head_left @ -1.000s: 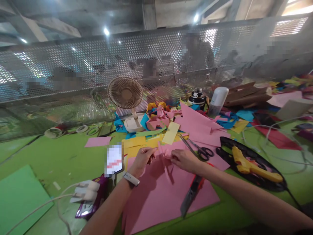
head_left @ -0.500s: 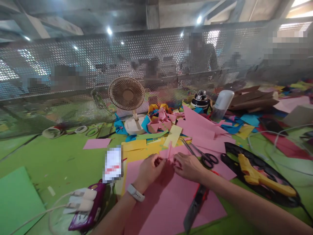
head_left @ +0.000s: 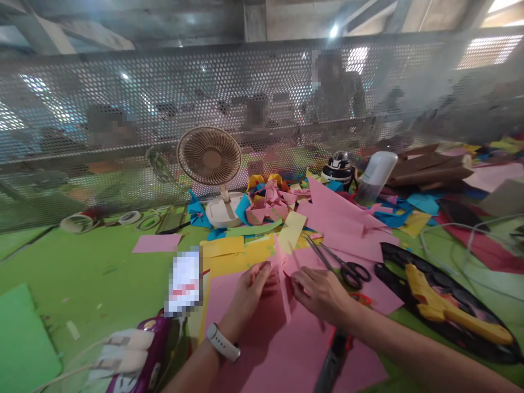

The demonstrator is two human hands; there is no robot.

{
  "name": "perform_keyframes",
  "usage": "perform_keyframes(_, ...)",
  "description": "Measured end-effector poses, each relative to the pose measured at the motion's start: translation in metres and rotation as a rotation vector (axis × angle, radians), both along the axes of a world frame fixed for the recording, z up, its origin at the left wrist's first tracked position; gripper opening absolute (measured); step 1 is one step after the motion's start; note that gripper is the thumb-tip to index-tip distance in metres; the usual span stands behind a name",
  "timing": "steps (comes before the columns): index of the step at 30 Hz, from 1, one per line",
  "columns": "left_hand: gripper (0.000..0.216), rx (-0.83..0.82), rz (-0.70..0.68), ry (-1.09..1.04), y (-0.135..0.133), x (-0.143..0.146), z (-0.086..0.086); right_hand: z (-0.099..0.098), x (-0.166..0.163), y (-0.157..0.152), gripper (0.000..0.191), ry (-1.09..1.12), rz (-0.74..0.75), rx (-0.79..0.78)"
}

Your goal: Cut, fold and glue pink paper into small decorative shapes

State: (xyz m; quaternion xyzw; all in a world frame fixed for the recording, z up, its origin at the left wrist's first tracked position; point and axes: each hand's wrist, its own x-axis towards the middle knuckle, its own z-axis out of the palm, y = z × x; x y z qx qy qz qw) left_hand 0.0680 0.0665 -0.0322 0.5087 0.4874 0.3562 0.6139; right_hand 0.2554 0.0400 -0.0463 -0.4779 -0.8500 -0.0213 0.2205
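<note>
My left hand (head_left: 250, 292) and my right hand (head_left: 320, 292) meet over a large pink paper sheet (head_left: 286, 355) on the green table. Between their fingertips they pinch a small folded pink paper piece (head_left: 282, 273) that stands up from the sheet. Both hands have their fingers closed on it. A white watch is on my left wrist (head_left: 223, 343). Black-handled scissors (head_left: 346, 267) lie just right of my right hand.
A yellow glue gun (head_left: 450, 311) rests on a black tray at the right. A beige desk fan (head_left: 210, 164) stands behind a heap of paper scraps (head_left: 270, 204). A utility knife (head_left: 333, 360) lies under my right forearm. A phone (head_left: 184, 281), tape rolls (head_left: 76, 222) and a mesh screen are also present.
Both hands drew closer to me and lower in view, still pinching the pink folded piece, which now stands more upright between them. The camera tilted slightly.
</note>
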Motion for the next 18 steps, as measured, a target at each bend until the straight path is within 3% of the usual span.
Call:
perform_keyframes(5,0.031,-0.128,-0.093,-0.129,-0.007,0.005,-0.004,0.003,-0.004,-0.01,0.02,-0.014,0.133,-0.007)
perform_keyframes(9,0.03,-0.152,-0.086,-0.196,-0.009,0.005,-0.004,0.009,0.002,-0.003,0.014,0.345,-0.033,-0.145)
perform_keyframes(12,0.032,-0.165,-0.113,-0.203,-0.011,0.006,-0.002,0.012,0.006,0.004,0.02,0.6,-0.103,-0.336)
perform_keyframes(15,0.033,-0.16,-0.151,-0.18,-0.013,0.008,-0.002,0.008,0.006,0.009,0.029,0.784,-0.014,-0.62)
perform_keyframes(18,0.035,-0.094,-0.211,-0.159,-0.015,0.009,-0.002,0.002,0.003,0.008,0.035,0.881,0.029,-0.723)
